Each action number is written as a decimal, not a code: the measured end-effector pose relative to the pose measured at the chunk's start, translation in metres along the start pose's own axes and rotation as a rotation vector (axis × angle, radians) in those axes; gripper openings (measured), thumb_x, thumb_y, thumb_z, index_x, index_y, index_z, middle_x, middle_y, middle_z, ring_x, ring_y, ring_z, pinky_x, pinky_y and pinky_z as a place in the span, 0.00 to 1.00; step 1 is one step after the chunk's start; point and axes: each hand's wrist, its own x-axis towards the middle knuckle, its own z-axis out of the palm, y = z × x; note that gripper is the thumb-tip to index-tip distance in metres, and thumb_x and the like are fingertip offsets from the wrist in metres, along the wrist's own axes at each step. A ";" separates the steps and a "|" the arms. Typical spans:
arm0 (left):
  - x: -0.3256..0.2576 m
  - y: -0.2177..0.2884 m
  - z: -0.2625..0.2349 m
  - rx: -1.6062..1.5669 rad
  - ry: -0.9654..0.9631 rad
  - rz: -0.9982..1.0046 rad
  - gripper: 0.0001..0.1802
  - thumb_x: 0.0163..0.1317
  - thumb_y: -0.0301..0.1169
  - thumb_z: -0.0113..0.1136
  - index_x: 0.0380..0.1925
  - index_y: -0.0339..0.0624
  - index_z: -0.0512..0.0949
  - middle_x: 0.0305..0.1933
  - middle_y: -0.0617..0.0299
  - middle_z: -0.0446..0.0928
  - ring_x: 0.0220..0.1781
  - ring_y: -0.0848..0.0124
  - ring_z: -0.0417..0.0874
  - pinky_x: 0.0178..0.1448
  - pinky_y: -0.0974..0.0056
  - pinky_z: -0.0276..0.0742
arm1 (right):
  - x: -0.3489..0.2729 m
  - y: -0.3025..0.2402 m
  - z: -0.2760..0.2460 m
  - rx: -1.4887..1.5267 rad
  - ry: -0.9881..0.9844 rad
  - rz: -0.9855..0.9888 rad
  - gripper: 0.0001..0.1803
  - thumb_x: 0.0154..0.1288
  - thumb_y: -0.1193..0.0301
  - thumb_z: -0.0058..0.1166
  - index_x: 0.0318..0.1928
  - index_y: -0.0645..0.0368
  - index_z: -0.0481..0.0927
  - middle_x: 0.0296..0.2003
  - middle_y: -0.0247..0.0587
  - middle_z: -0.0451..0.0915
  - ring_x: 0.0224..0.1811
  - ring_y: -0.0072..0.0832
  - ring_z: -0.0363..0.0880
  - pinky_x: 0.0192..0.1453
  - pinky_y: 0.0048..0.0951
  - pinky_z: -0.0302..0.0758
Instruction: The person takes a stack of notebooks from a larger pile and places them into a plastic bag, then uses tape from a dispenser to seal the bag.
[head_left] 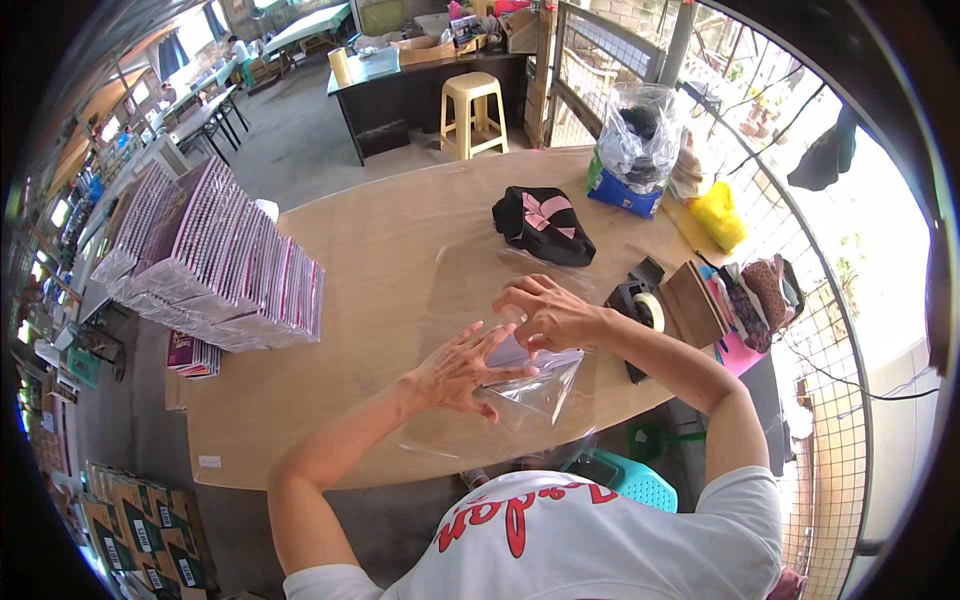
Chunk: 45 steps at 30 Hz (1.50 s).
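Note:
A small pale purple bundle in clear plastic wrap (pixel 552 372) lies on the table in front of me. My left hand (pixel 460 368) rests across its left side, fingers spread. Over the far edge of the bundle, my right hand (pixel 558 314) is bent with its fingers curled and pinched close together. Whatever sits between those fingertips is too small to make out. Loose clear plastic film (pixel 440 432) spreads over the tabletop around the bundle. Just right of my right hand stands a black tape dispenser (pixel 630 300) with a roll of tape.
Tall stacks of plastic-wrapped spiral notebooks (pixel 230 260) stand on the left of the wooden table (pixel 350 230). A black and pink cloth bundle (pixel 545 225), a bag-lined container (pixel 635 150), a yellow bag (pixel 718 217) and a wooden box (pixel 697 305) occupy the far and right sides.

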 end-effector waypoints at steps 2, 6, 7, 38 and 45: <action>0.001 0.000 -0.002 0.014 0.009 -0.009 0.50 0.45 0.69 0.64 0.71 0.88 0.57 0.78 0.42 0.46 0.80 0.44 0.50 0.76 0.30 0.47 | -0.014 0.008 0.022 0.115 0.137 0.137 0.33 0.38 0.66 0.76 0.51 0.43 0.80 0.62 0.43 0.68 0.66 0.43 0.65 0.62 0.49 0.73; 0.005 0.028 0.021 0.208 0.047 -0.158 0.51 0.48 0.66 0.65 0.74 0.75 0.58 0.79 0.43 0.45 0.80 0.43 0.48 0.72 0.23 0.43 | -0.031 0.011 0.054 0.571 0.399 0.509 0.65 0.37 0.63 0.78 0.76 0.40 0.53 0.65 0.51 0.64 0.66 0.48 0.66 0.57 0.46 0.78; -0.002 0.046 0.037 0.219 0.085 -0.173 0.51 0.49 0.65 0.64 0.74 0.72 0.59 0.80 0.43 0.45 0.80 0.43 0.48 0.71 0.22 0.40 | -0.033 0.010 0.052 0.536 0.350 0.552 0.68 0.36 0.62 0.78 0.77 0.41 0.47 0.66 0.52 0.64 0.65 0.49 0.67 0.56 0.44 0.79; 0.006 0.003 0.029 0.100 0.145 -0.127 0.44 0.50 0.80 0.46 0.66 0.82 0.67 0.79 0.66 0.53 0.82 0.50 0.43 0.74 0.28 0.18 | -0.313 -0.003 0.080 0.693 0.691 1.690 0.13 0.57 0.63 0.70 0.25 0.59 0.86 0.16 0.29 0.73 0.18 0.20 0.66 0.22 0.26 0.60; 0.003 0.008 0.019 0.087 0.091 -0.124 0.46 0.45 0.78 0.52 0.67 0.85 0.66 0.80 0.69 0.50 0.83 0.49 0.38 0.75 0.26 0.23 | -0.340 -0.060 0.162 1.679 1.291 1.771 0.12 0.69 0.62 0.59 0.40 0.58 0.81 0.29 0.34 0.78 0.30 0.29 0.78 0.35 0.36 0.78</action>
